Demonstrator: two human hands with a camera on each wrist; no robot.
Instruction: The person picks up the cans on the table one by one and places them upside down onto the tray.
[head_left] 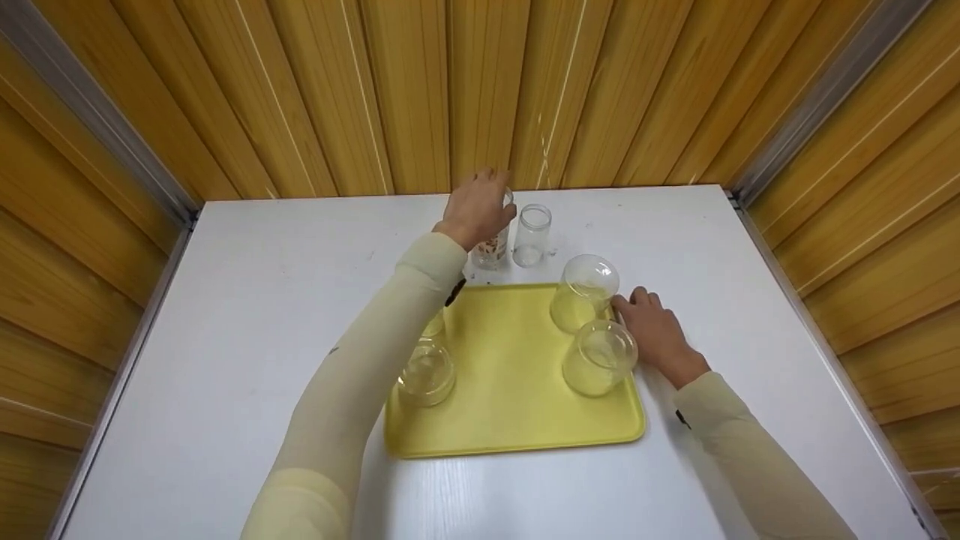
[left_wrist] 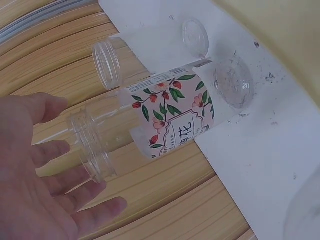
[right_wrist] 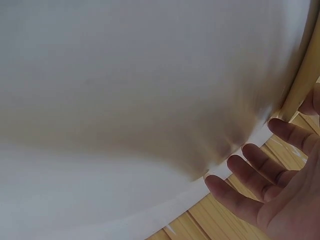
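My left hand (head_left: 478, 210) is at the top of a clear jar with a floral label (left_wrist: 175, 115), which stands upright behind the tray. In the left wrist view its fingers (left_wrist: 90, 192) are spread loosely around the threaded mouth, not curled tight. A second clear jar (head_left: 532, 236), with no label visible, stands just right of it. My right hand (head_left: 660, 334) lies at the right edge of the yellow tray (head_left: 506, 420), its fingers (right_wrist: 250, 172) extended over the white table. Whether the thumb touches the tray rim, I cannot tell.
Two clear jars, one farther back (head_left: 585, 296) and one nearer (head_left: 600, 360), are on the tray's right side. Another clear jar (head_left: 427, 379) is at its left; my left sleeve partly hides something transparent behind that. Wood-patterned walls (head_left: 412, 97) enclose the white table (head_left: 247, 300).
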